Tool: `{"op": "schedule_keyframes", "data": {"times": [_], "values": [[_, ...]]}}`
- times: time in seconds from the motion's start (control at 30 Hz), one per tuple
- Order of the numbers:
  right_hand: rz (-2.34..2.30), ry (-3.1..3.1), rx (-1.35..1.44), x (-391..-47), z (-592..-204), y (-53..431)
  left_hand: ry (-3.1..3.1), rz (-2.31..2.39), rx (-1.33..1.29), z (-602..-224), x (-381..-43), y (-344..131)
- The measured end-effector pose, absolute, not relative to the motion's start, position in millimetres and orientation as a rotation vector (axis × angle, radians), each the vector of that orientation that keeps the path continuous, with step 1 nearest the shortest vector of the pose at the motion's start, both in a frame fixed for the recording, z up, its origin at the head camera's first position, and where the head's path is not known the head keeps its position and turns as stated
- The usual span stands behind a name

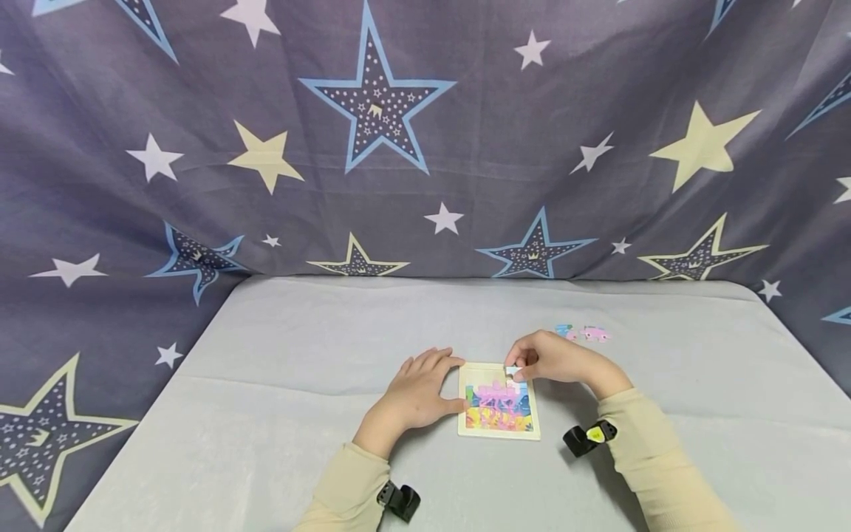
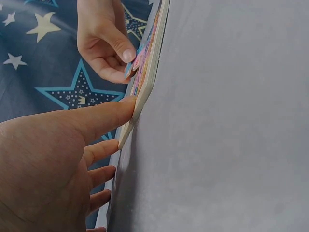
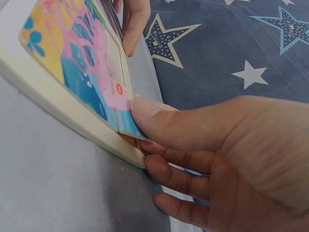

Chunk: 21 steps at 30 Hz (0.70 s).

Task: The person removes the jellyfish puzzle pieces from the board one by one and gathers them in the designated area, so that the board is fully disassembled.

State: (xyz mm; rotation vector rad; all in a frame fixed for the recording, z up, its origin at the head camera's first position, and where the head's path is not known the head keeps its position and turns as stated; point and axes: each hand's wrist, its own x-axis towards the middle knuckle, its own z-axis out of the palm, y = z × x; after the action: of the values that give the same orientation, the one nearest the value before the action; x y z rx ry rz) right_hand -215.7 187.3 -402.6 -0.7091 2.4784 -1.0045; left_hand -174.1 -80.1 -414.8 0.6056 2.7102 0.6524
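Note:
A wooden jigsaw tray (image 1: 492, 434) lies on the table, its lower part filled with a pink, blue and yellow sea picture. Bare wood shows along its top. My left hand (image 1: 414, 393) rests at the tray's left side, thumb and forefinger touching the rim and the other fingers spread nearly straight. At the upper right corner, my right hand (image 1: 553, 357) pinches a puzzle piece (image 3: 126, 120) between thumb and fingers. The piece is blue with some pink and sits tilted, one edge raised off the tray beside the fitted pieces. Fingers hide part of its underside.
Two loose puzzle pieces lie beyond the right hand, a pink one (image 1: 596, 334) and a blue, green and pink one (image 1: 566, 332). A grey cloth covers the table (image 1: 266, 443). Behind it hangs a dark star-patterned curtain (image 1: 465, 162).

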Motion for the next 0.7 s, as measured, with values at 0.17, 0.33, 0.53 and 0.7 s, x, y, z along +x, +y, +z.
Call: {"op": "schedule_keyframes", "data": {"times": [0.17,0.33,0.53,0.7], "values": [[-0.996,2.485,-0.722,-216.5,-402.6,188.1,2.711,0.649,0.603,-414.3,-174.9,-79.5],[-1.009,2.481,-0.721,-216.5,-402.9,188.4,2.713,0.647,0.598,-418.1,-176.3,-78.7],[-1.026,2.473,-0.711,-215.9,-402.0,187.9,2.703,0.655,0.595,-415.8,-175.5,-78.6],[-1.029,2.477,-0.717,-215.6,-400.9,188.5,2.704,0.672,0.608,-415.1,-175.1,-79.2]]}}
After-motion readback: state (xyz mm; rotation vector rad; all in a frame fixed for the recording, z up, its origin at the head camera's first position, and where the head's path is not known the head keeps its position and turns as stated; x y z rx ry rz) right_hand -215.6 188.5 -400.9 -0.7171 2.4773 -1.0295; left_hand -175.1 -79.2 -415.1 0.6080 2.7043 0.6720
